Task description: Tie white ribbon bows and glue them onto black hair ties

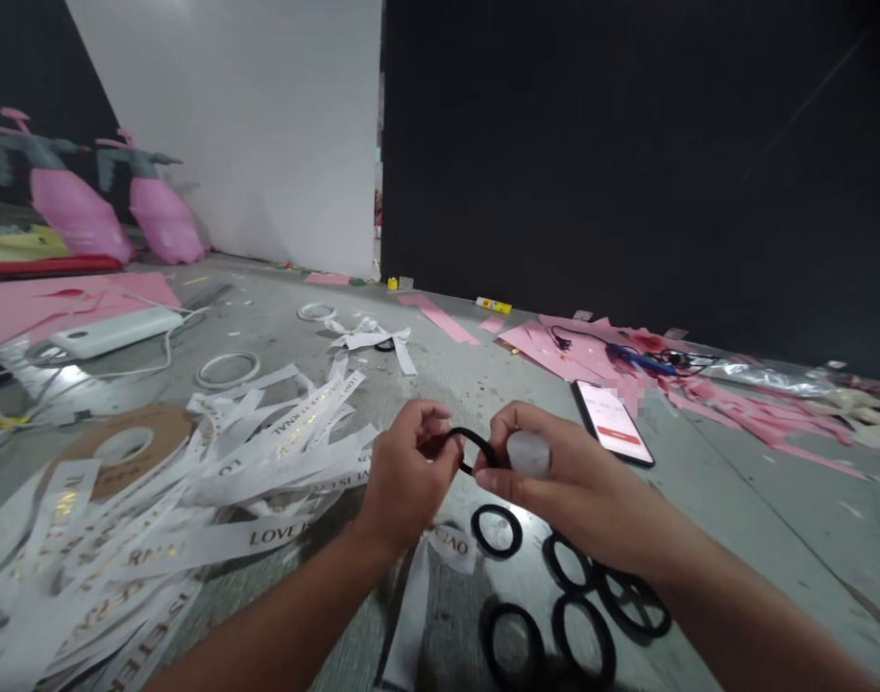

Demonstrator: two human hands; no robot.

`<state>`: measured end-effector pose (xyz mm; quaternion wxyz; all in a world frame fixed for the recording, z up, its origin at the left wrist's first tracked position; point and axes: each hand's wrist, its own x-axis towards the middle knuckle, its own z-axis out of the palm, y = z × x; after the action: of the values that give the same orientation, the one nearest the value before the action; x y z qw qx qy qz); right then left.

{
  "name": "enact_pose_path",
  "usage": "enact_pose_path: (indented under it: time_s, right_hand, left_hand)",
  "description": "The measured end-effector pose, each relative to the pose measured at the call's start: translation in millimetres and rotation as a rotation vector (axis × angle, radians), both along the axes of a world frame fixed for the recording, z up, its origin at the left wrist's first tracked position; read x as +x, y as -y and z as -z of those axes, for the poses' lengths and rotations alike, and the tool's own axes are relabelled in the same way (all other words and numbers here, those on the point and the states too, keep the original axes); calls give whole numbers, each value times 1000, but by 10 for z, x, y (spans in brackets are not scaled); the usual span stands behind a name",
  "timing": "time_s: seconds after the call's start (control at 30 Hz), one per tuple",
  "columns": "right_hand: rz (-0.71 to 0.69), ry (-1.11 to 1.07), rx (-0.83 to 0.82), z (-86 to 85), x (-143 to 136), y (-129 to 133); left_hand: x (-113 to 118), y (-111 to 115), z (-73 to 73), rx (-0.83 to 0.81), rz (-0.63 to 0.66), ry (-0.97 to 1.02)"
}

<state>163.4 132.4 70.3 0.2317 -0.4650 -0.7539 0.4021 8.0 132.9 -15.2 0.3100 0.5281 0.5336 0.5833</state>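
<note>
Between my hands is a black ring (476, 439), its near side partly covered by fingers. My left hand (403, 471) pinches the ring's left side. Fingers of my right hand (555, 466) are closed on its right side, and a whitish round piece (528, 454) that I cannot identify also sits in this hand. Below my left hand hangs a white printed ribbon (415, 605); whether it is attached to the ring is hidden. More black rings (496, 531) lie on the table under my right hand, some overlapping.
A heap of white printed ribbons (267, 495) covers the left, beside a cardboard spool (170, 423). A ribbon bow (372, 334) and white rings (228, 369) lie farther back. A phone (613, 423) and pink scraps (555, 348) are right; pink spray bottles (164, 216) stand back left.
</note>
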Motion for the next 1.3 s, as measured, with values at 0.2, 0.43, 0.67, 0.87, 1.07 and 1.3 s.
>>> enact_pose_path:
  time_s: [0.2,0.43,0.67,0.87,1.07,1.3]
  right_hand:
    - [40,38,-42,-20,169,-50]
    - [52,-18,-67,30,178,-101]
    - [175,37,251,18,247,-198]
    - [383,-22,477,-21,446,-319]
    - [352,3,342,119,435,-378]
    - [409,-444,-64,421,378,-506]
  left_hand:
    - [-271,-157,-161,-53,-129,117]
    - [-188,-118,-178,-105,52,141]
    - [-58,-90,13,-277,50,-101]
    - [-54,-141,80,-318,130,-596]
    - [-88,-63,15,-106,245,-674]
    - [-129,-38,119,46,469,-894]
